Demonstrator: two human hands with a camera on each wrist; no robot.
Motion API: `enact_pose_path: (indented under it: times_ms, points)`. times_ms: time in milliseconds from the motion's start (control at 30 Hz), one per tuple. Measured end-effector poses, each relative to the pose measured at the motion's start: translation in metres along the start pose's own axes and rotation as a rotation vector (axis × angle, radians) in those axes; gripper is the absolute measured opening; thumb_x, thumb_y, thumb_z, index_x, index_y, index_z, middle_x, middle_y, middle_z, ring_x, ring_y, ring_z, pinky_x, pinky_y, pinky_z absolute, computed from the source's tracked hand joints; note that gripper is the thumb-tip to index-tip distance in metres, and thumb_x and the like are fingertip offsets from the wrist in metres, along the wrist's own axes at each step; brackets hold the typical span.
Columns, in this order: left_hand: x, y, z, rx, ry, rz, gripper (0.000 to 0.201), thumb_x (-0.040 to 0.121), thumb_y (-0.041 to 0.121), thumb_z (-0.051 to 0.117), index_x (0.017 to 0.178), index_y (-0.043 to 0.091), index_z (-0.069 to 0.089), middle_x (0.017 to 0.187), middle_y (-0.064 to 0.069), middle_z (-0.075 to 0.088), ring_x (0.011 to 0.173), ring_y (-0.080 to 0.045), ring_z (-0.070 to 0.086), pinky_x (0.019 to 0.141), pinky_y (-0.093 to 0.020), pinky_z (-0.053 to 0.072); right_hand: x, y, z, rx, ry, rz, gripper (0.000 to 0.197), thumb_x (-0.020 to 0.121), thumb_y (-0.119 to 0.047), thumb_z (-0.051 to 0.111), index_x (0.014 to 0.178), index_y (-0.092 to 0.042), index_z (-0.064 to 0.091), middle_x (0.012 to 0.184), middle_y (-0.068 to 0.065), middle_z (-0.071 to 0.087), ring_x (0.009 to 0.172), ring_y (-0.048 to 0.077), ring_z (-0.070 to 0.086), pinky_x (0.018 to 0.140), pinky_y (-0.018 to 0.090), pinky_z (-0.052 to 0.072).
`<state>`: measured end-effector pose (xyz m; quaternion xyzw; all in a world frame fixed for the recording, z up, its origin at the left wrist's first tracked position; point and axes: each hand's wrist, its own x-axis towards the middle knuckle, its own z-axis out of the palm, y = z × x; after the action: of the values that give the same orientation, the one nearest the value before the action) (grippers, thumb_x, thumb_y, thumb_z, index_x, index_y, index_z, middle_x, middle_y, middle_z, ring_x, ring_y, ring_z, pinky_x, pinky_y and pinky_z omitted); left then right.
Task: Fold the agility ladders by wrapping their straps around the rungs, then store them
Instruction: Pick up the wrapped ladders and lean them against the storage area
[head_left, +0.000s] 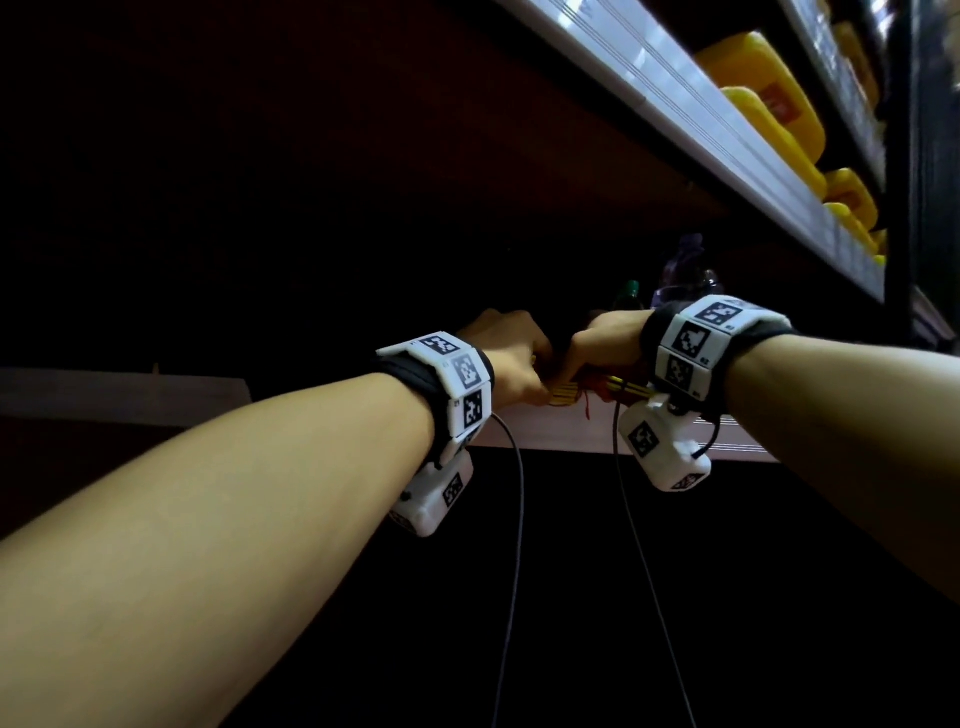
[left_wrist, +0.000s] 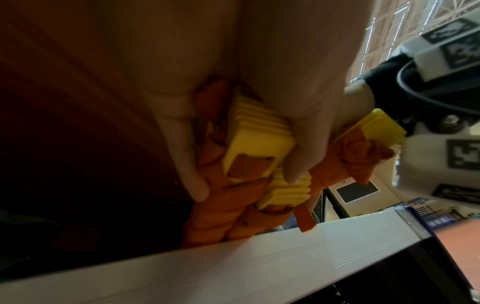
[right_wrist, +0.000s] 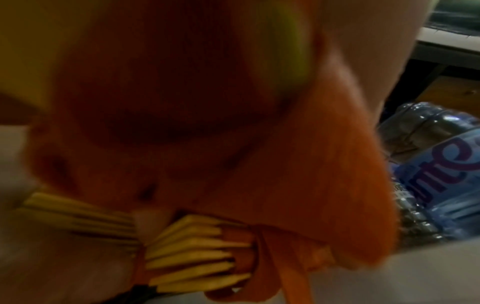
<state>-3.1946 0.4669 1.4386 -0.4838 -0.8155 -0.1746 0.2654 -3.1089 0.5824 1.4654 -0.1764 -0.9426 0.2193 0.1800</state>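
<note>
At the shelf edge (left_wrist: 272, 259), both hands, left hand (head_left: 511, 358) and right hand (head_left: 605, 345), clasp the ladder bundle (left_wrist: 259, 144), apparently strap-wrapped, which should slide fully inside before they release.

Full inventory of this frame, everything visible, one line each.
ladder bundle: 1, yellow rungs wrapped in orange straps, held at the edge of the shelf
shelf: 1, pale front edge, under the bundle
upper shelf: 1, pale edge, above right
yellow containers: several, on the upper shelf
bottle: 1, clear with blue label, on the shelf behind the bundle
green-capped bottle: 1, dim, behind the hands
wrist cameras: 2, white with black markers, cables hanging
left hand: grips the bundle
right hand: grips the bundle
</note>
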Motion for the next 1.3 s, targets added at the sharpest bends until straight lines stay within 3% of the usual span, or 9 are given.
enact_pose_path:
  times_ms: [300,600,800,867,933,1000,1100,1200,1300]
  points:
    - [0.018,-0.001,0.018,-0.049,0.033,-0.037,0.033,0.078,0.031,0.081,0.110,0.030,0.073,0.112,0.002,0.071,0.101,-0.022,0.066,0.079,-0.028,0.052,0.012,0.005,-0.003,-0.059,-0.014,-0.023,0.014,0.090,-0.012,0.068,0.079,-0.006,0.064,0.054,0.002,0.057,0.031,0.007,0.050,0.033,0.012,0.035]
    - [0.034,-0.002,0.030,-0.050,0.024,-0.052,0.034,0.082,0.029,0.079,0.115,0.030,0.071,0.117,-0.002,0.069,0.107,-0.027,0.064,0.080,-0.028,0.047,0.023,0.020,0.002,0.014,0.034,-0.013,0.027,0.092,-0.010,0.064,0.067,-0.008,0.056,0.040,0.000,0.050,0.025,0.008,0.044,0.031,0.012,0.033]
    - [0.033,0.002,0.032,-0.028,0.039,-0.039,0.026,0.087,0.024,0.073,0.112,0.028,0.071,0.114,-0.002,0.065,0.112,-0.028,0.061,0.077,-0.026,0.039,0.028,0.028,0.002,-0.048,0.129,-0.037,0.028,0.092,-0.018,0.066,0.069,-0.016,0.050,0.071,0.004,0.056,0.055,0.014,0.052,0.034,0.016,0.041]
    - [0.032,0.003,0.033,-0.033,0.048,-0.053,0.026,0.087,0.030,0.073,0.112,0.029,0.071,0.117,-0.004,0.067,0.110,-0.030,0.062,0.077,-0.026,0.038,0.027,0.030,0.001,-0.048,0.126,-0.049,0.028,0.092,-0.021,0.067,0.070,-0.018,0.050,0.081,0.006,0.059,0.058,0.013,0.051,0.045,0.022,0.044]
    - [0.032,0.006,0.033,-0.022,0.054,-0.056,0.026,0.087,0.036,0.073,0.112,0.028,0.072,0.118,-0.006,0.068,0.109,-0.030,0.062,0.077,-0.027,0.039,0.023,0.032,-0.001,-0.032,0.127,-0.073,0.025,0.090,-0.022,0.069,0.070,-0.019,0.054,0.076,0.003,0.059,0.053,0.010,0.053,0.046,0.020,0.043]
    - [0.031,0.007,0.034,-0.007,0.051,-0.052,0.022,0.088,0.039,0.072,0.106,0.027,0.072,0.107,-0.003,0.065,0.103,-0.027,0.061,0.075,-0.026,0.038,0.021,0.034,-0.004,0.037,0.109,-0.070,0.019,0.086,-0.024,0.072,0.074,-0.013,0.063,0.068,0.002,0.062,0.050,0.011,0.057,0.042,0.014,0.043]
    - [0.033,0.006,0.035,-0.018,0.051,-0.054,0.011,0.087,0.040,0.074,0.093,0.033,0.068,0.101,0.002,0.062,0.100,-0.024,0.062,0.073,-0.026,0.037,0.019,0.035,-0.008,0.095,-0.010,-0.044,0.020,0.080,-0.015,0.077,0.091,0.000,0.071,0.080,0.011,0.068,0.062,0.020,0.062,0.055,0.025,0.052]
    - [0.035,0.002,0.036,-0.051,0.038,-0.051,0.025,0.084,0.049,0.075,0.103,0.033,0.073,0.111,0.001,0.070,0.098,-0.023,0.065,0.075,-0.027,0.045,0.016,0.036,-0.008,-0.062,-0.095,-0.029,0.015,0.078,-0.002,0.076,0.090,0.002,0.069,0.078,0.015,0.064,0.058,0.020,0.058,0.048,0.020,0.047]
    - [0.036,-0.001,0.037,-0.064,0.038,-0.033,0.033,0.083,0.056,0.073,0.108,0.035,0.072,0.108,0.004,0.070,0.098,-0.022,0.066,0.080,-0.029,0.052,0.019,0.037,-0.001,-0.267,-0.040,-0.013,0.011,0.073,0.000,0.075,0.078,-0.002,0.065,0.067,0.011,0.060,0.051,0.019,0.054,0.043,0.020,0.042]
